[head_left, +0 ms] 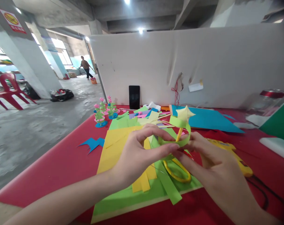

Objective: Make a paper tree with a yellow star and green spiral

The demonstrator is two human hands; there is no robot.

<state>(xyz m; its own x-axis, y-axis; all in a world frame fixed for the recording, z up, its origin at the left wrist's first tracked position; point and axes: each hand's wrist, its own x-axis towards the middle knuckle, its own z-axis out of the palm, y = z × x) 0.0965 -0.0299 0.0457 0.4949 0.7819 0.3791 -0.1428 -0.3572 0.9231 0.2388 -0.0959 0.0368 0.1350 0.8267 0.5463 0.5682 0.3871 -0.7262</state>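
Both hands meet above the red table (62,162), pinching a curled strip of matte green paper (179,141). The left hand (137,156) grips the loop between thumb and fingers; the right hand (210,159) nips its other side. A puffy yellow paper star (184,113) on a thin stick rises from the loop. Beneath lie flat green and yellow sheets (118,140) and what seem to be yellow-handled scissors (177,172), partly hidden.

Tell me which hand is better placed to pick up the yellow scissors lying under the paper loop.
Right, probably. The right hand hangs just above the yellow scissors and pinches only one end of the green paper loop. The left hand sits farther left, also pinching the loop.
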